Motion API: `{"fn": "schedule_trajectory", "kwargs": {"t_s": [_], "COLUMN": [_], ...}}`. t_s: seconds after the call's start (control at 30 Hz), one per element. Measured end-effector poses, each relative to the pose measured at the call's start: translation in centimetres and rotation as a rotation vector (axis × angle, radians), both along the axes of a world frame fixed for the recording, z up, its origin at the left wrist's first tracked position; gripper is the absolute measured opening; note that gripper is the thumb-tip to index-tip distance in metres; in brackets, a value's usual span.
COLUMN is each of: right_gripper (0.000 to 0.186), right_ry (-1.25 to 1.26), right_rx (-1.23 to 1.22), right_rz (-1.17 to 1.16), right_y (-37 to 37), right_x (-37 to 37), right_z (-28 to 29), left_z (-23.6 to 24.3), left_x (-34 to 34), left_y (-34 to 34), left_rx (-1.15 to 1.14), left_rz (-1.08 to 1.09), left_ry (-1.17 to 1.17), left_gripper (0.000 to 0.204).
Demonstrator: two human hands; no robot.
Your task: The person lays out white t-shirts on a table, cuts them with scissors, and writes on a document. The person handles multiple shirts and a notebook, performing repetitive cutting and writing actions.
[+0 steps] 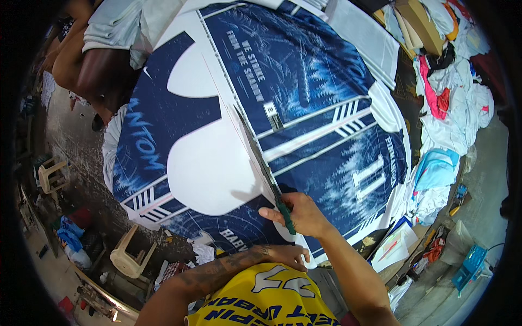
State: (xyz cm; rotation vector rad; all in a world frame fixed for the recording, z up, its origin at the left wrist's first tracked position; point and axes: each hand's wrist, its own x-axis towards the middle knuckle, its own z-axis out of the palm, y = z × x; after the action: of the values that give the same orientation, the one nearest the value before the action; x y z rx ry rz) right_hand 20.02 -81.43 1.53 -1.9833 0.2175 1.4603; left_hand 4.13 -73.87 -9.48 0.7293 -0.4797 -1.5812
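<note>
A large printed fabric sheet (304, 136), dark blue with white areas and pale tree patterns, lies spread over the table. My right hand (304, 214) is closed around the green handles of a long pair of scissors (285, 209), its thumb sticking out to the left. The dark blades point away from me, along the white strip between two blue printed panels. Close to my body, my left hand (291, 256) is bent over the near edge of the fabric, by the white strip. Its fingertips are small and partly hidden.
White folded cloth (114, 27) is stacked at the far left, beside another person's bare limbs (73, 60). Piled fabric scraps (451, 114) lie to the right. Plastic stools (133, 252) stand on the left floor; a blue tool case (470, 266) sits at the lower right.
</note>
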Motion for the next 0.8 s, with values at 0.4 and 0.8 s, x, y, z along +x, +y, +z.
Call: {"fn": "schedule_trajectory", "kwargs": {"t_s": [0.4,0.8], "right_gripper": [0.076,0.079], "right_ry": [-0.023,-0.091], "right_rx": [0.036,0.088], "right_rz": [-0.003,0.032], "right_y": [6.9,13.3], "right_x": [8.8,17.7], "right_z": [-1.1,-1.7], "left_z": [-2.8,-2.9], "left_x": [0.1,-0.6], "left_y": [-2.0,-2.3], "left_rx": [-0.086,-0.089], "left_rz": [-0.261,-0.207], "left_ry": [0.135,0.081], "left_gripper": [0.077,0.08]}}
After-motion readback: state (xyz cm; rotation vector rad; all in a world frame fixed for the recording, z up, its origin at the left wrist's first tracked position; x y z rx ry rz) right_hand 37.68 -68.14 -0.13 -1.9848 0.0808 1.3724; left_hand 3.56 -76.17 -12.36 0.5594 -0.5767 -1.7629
